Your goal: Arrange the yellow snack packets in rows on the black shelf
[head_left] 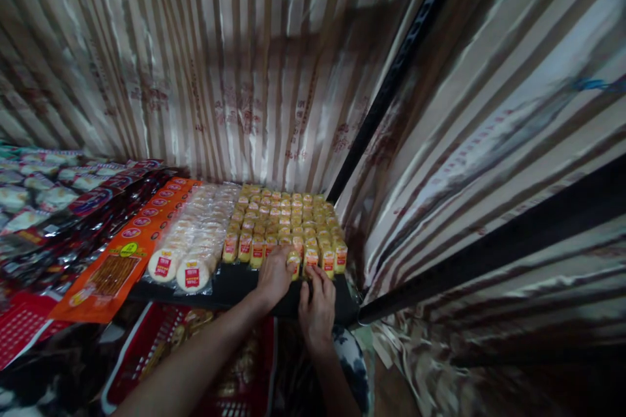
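Note:
Rows of small yellow snack packets (283,221) with red labels fill a dark shelf (235,283) in the corner. My left hand (274,277) is closed round a yellow packet (294,262) in the front row. My right hand (317,303) sits just right of it, fingers pinched on the neighbouring front-row packet (312,259). Both forearms reach up from the bottom of the view.
White round cakes (190,254) in clear wrap lie left of the yellow packets, then orange snack bags (124,260) and dark packets (49,208). A red basket (161,345) sits below the shelf. Striped plastic sheeting (274,65) and black frame bars (391,85) close in behind and right.

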A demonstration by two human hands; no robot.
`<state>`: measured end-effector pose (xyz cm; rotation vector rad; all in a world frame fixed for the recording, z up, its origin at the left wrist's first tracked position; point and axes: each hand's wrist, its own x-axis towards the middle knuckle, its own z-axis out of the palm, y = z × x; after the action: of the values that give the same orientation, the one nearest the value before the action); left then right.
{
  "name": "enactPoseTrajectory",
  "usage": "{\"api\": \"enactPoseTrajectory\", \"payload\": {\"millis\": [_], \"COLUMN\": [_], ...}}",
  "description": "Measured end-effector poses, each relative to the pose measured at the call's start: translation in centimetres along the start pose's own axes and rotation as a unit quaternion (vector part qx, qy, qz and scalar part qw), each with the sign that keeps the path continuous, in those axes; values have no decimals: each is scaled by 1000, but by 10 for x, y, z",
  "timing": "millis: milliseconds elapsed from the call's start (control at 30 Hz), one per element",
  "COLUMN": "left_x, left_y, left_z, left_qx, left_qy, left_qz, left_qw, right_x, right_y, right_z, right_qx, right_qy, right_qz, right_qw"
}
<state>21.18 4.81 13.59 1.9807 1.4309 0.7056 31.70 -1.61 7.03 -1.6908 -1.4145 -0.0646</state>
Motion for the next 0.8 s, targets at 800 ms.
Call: {"api": "enactPoseTrajectory", "payload": {"millis": [800], "left_x": [6], "left_y": [-6], "left_z": [30], "left_qx": [79], "left_qy": [23], "left_qz": [41], "left_qw": [996], "right_x": [1], "right_y": [12], "right_z": [9], "right_qx": [-51], "right_qy": [0], "right_qz": [16], "right_qw": [999]}}
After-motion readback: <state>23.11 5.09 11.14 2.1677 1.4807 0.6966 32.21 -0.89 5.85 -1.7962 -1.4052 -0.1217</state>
